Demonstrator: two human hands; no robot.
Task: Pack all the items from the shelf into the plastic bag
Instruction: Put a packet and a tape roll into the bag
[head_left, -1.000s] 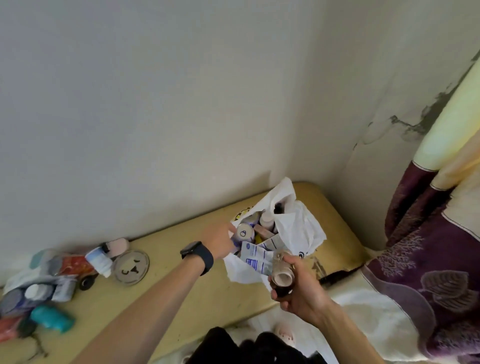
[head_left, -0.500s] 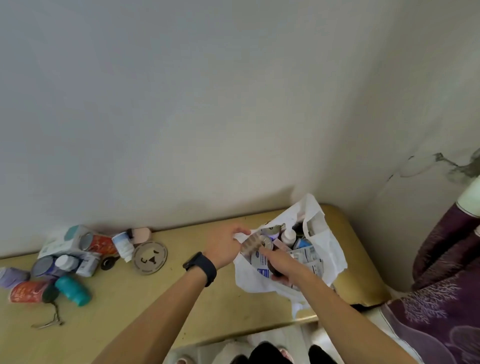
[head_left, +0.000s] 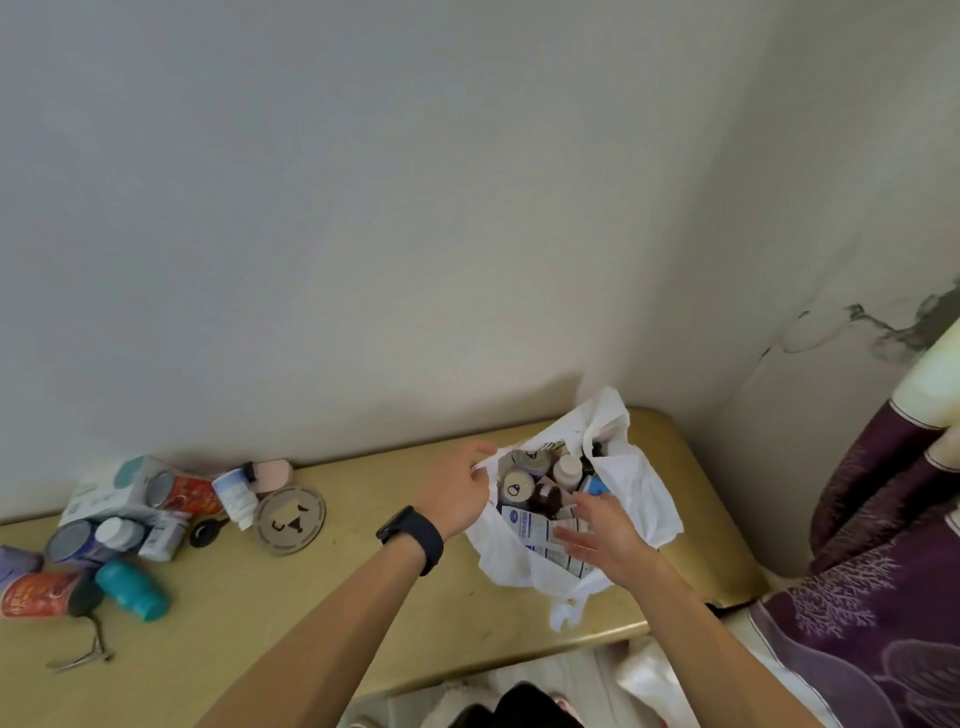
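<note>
The shelf (head_left: 322, 613) is a tan, glossy surface set against the wall (head_left: 363, 208); its left end and near-left edge are cut off by the frame. At the right, a purple patterned fabric (head_left: 883, 597) runs out of view.

The plastic bag (head_left: 644, 499) is white and stands open at the right end of the shelf, near the corner. My left hand (head_left: 457, 493) pinches the left rim of the bag, fingers clenched on the plastic, with a dark watch (head_left: 413, 538) on the wrist. My right hand (head_left: 602, 535) is over the near side of the bag mouth with fingers released and spread, holding nothing. It covers part of the contents.

Inside the bag: a flat printed box (head_left: 530, 527), a brown bottle (head_left: 548, 501), a white-capped bottle (head_left: 566, 467), and round lids. Deeper items are hidden by folds of plastic.

Unpacked items lie in a cluster at the left end of the shelf: a pale box (head_left: 104, 488), a red can (head_left: 184, 493), a second red can (head_left: 36, 592) partly cut off, a teal bottle (head_left: 132, 590), a white bottle (head_left: 234, 496), and a round disc (head_left: 290, 518). Labels are too blurred to read. A small metal tool (head_left: 85, 657) lies nearest the shelf edge; its type cannot be determined.
</note>
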